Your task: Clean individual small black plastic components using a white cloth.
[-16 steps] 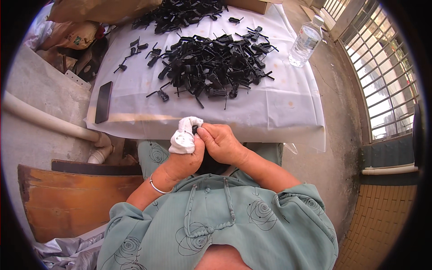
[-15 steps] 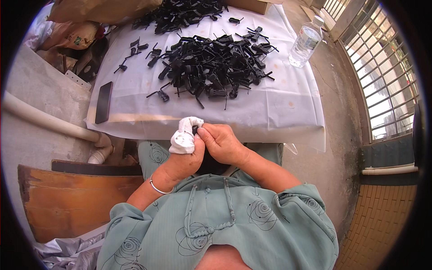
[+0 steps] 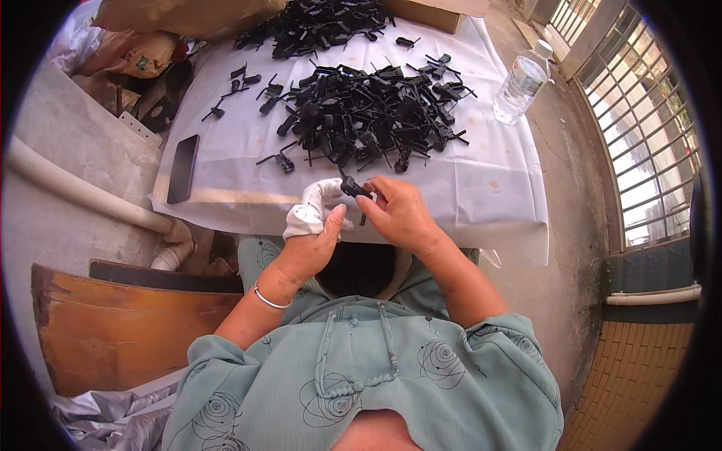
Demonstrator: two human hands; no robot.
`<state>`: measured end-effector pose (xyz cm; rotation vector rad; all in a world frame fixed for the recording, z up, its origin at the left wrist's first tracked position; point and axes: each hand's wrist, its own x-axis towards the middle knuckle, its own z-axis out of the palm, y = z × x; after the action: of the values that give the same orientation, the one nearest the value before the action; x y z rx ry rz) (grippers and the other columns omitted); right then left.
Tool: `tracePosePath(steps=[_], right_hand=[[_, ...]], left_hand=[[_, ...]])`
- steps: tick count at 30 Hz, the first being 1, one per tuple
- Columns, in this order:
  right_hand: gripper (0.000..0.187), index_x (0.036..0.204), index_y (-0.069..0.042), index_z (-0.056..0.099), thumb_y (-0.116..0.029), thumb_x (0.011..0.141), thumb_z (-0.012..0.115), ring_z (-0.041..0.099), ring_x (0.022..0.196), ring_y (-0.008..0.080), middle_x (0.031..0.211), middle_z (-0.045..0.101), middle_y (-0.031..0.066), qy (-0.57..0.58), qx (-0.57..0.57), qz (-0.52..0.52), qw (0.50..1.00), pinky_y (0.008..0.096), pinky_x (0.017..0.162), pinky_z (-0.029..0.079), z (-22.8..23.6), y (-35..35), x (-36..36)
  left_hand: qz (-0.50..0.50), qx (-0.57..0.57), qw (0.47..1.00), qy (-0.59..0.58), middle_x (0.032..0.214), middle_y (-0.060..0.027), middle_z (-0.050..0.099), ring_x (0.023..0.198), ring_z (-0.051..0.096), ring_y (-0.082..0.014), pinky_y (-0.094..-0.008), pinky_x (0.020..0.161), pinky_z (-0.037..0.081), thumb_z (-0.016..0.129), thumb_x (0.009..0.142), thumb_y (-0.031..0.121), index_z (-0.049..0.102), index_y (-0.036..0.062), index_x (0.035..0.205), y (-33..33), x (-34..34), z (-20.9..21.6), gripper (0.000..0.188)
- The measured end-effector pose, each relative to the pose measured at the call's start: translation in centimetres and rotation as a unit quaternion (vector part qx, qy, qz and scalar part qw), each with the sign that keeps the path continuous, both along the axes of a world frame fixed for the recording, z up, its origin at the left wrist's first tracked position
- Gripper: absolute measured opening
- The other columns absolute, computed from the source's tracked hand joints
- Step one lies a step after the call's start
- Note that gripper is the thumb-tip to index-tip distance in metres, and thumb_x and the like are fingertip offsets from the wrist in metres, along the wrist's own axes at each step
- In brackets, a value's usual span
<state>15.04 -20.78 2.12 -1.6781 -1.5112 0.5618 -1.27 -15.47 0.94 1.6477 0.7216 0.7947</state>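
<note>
My right hand (image 3: 402,213) pinches a small black plastic part (image 3: 352,187) with thin prongs at the table's near edge. A white cloth glove covers the fingers of my left hand (image 3: 314,229) but leaves the thumb bare. Those gloved fingers curve beside the part, the thumb stands apart from them, and I see nothing gripped between. Whether the glove touches the part I cannot tell. Just beyond my hands lies a heap of similar black parts (image 3: 368,113), and a single loose part (image 3: 281,160) rests at its near left.
White sheeting covers the table (image 3: 481,195). A dark phone (image 3: 183,169) lies at left, a water bottle (image 3: 520,84) stands at right. Behind are a second heap of black parts (image 3: 312,28) and a cardboard box (image 3: 432,13). A barred window (image 3: 639,120) is at far right.
My hands have separated and the right has moved up and right with the black part, now plainly visible. The left thumb has come away from the part.
</note>
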Motion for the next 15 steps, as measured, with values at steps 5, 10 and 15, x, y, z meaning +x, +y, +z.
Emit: tracePosePath(steps=[5,10,15], right_hand=[[0.011,0.082,-0.001,0.056,-0.012,0.081,0.059,0.051,0.056,0.0277,0.065,0.053,0.0126,-0.003,0.141,0.093,0.986,0.0342,0.052,0.041,-0.8,-1.1,-1.1],[0.018,0.083,-0.001,0.054,-0.012,0.075,0.067,0.048,0.052,0.0191,0.066,0.051,0.0071,0.037,0.183,0.115,0.976,0.0297,0.047,0.039,1.0,-2.1,-1.4],[0.021,0.080,-0.002,0.054,-0.011,0.073,0.071,0.044,0.048,0.0149,0.064,0.050,0.0057,-0.006,0.254,0.136,0.958,0.0265,0.045,0.037,1.4,-1.9,-2.1]], left_hand=[[-0.062,-0.115,0.991,-0.027,0.087,-0.0034,0.057,0.064,0.055,-0.0073,-0.0209,0.057,0.046,0.047,0.092,0.009,0.045,-0.0002,0.115,0.0,-0.4,0.8,0.025],[-0.038,-0.079,0.994,-0.069,0.093,-0.0029,0.057,0.062,0.050,-0.0042,-0.0192,0.054,0.045,0.047,0.092,0.008,0.047,-0.0005,0.117,-0.7,0.1,1.4,0.027],[-0.046,-0.125,0.986,-0.101,0.096,-0.0034,0.055,0.066,0.050,-0.0047,-0.0191,0.053,0.045,0.046,0.091,0.006,0.047,0.0001,0.118,-0.6,-0.6,1.3,0.028]])
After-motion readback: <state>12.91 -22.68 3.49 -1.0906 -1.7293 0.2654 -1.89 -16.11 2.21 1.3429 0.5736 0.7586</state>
